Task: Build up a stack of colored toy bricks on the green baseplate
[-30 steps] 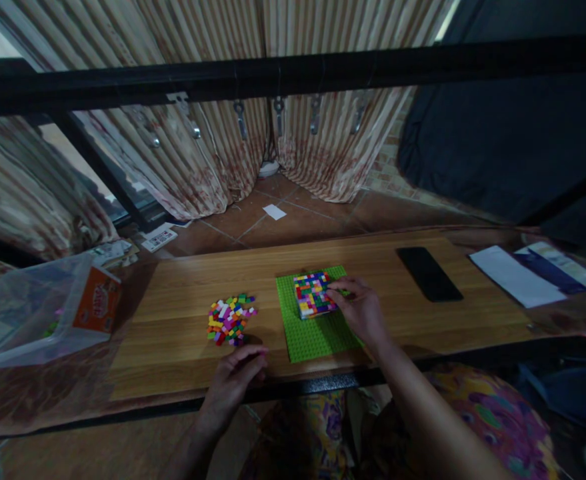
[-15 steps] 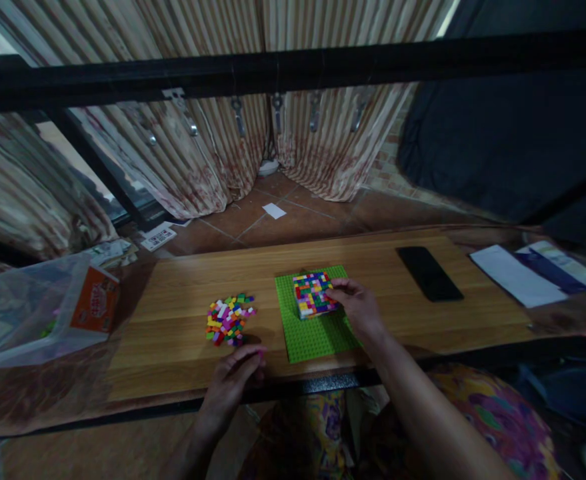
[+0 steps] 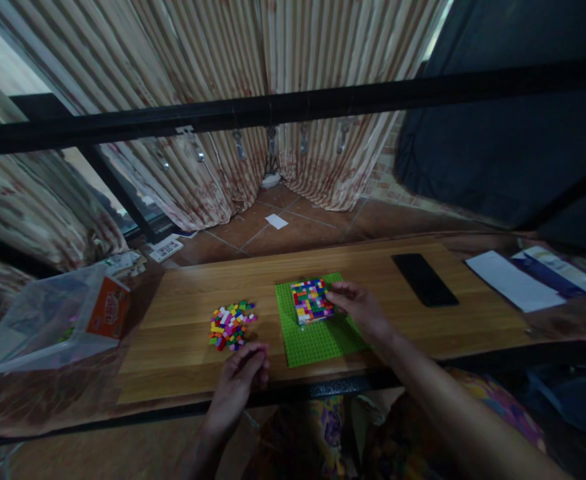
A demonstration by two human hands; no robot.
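A block built of many-coloured toy bricks (image 3: 311,300) stands on a green studded baseplate (image 3: 307,350). My right hand (image 3: 355,303) is at the block's right edge, fingertips pinched together against or just over it; whether a small brick is between them is hidden. Down at the table's front edge, my left hand (image 3: 245,370) is closed, with a small pink brick (image 3: 263,349) showing at its fingertips. Just beyond that hand lies a loose pile of coloured bricks (image 3: 230,325), left of the baseplate.
A black phone-like slab (image 3: 425,280) lies on the wooden tabletop (image 3: 173,333) to the right. White papers (image 3: 513,280) lie beyond it. A clear plastic bin (image 3: 67,320) with an orange label stands at far left. A dark metal bar (image 3: 293,107) crosses in front of the curtains.
The camera has tilted up slightly, so the scene sits a bit lower. My right fingertips have shifted slightly at the block's right edge. The left hand still pinches the pink brick.
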